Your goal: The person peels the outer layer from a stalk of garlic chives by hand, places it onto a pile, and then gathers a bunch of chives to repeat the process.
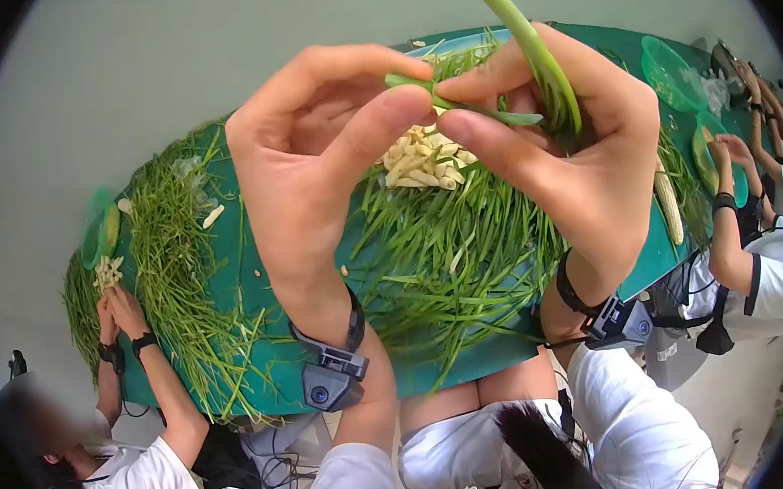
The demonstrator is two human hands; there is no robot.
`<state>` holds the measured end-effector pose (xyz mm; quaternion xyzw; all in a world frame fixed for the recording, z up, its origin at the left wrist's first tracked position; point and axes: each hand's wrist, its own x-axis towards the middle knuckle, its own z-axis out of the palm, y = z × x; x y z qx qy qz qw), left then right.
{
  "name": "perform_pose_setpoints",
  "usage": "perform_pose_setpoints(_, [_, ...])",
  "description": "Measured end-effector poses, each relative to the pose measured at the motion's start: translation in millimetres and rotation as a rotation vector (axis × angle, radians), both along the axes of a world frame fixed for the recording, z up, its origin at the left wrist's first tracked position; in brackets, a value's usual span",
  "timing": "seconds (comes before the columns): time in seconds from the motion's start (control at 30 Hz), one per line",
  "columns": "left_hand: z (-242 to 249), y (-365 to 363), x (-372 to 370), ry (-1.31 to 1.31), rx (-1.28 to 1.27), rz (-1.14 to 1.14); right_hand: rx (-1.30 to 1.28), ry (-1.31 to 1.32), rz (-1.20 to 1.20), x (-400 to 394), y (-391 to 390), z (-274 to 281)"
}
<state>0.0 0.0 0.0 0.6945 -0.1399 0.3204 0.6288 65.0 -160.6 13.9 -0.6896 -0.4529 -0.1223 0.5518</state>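
My left hand (pixel 310 150) and my right hand (pixel 576 129) are raised close to the camera, their fingertips nearly meeting. Thumb and forefinger of my left hand are closed on one end of a short green leafy piece. The right thumb and forefinger pinch the same spot from the other side. A long, bent green stalk (pixel 532 45) rises out of my right hand, lying between its curled fingers. Below the hands sit a pile of pale yellow short pieces (pixel 426 161) and a wide heap of long green leaves (pixel 456 249). The right palm is partly hidden.
A green table (pixel 278 382) carries another heap of leaves (pixel 175 234) on the left. A person (pixel 121 307) there handles pale pieces beside a green basket (pixel 101 231). Co-workers' hands (pixel 731 152) work at right near green baskets (pixel 668 76). A pale cob-like piece (pixel 669 202) lies at right.
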Motion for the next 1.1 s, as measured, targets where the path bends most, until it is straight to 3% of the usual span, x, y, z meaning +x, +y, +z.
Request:
perform_pose_setpoints(0.2, [-2.1,-7.4,2.8,-0.029,-0.053,0.079,0.065,0.013,-0.032,-2.0,-3.2,2.3])
perform_pose_setpoints(0.3, [-0.2,-6.3,2.6,-0.013,-0.093,0.06,0.025,-0.164,-0.051,3.4,-4.5,2.5])
perform_pose_setpoints(0.5, [4.1,6.6,-4.0,0.175,-0.094,-0.177,-0.011,-0.167,-0.079,5.3,-6.0,3.9])
perform_pose_setpoints(0.8, [3.5,16.5,-9.1,0.349,-0.123,-0.305,-0.102,-0.138,0.075,8.1,-4.9,3.4])
perform_pose_setpoints(0.9, [6.7,20.1,-11.4,0.423,-0.064,-0.332,-0.028,-0.275,0.189,15.1,1.7,-4.7])
perform_pose_setpoints(0.97, [4.0,22.5,-12.1,0.487,-0.045,-0.327,-0.078,-0.229,0.282,15.8,1.8,-7.1])
perform_pose_setpoints(1.1, [2.3,23.2,-6.1,0.496,-0.041,-0.401,-0.101,-0.089,0.234,6.7,1.9,-2.0])
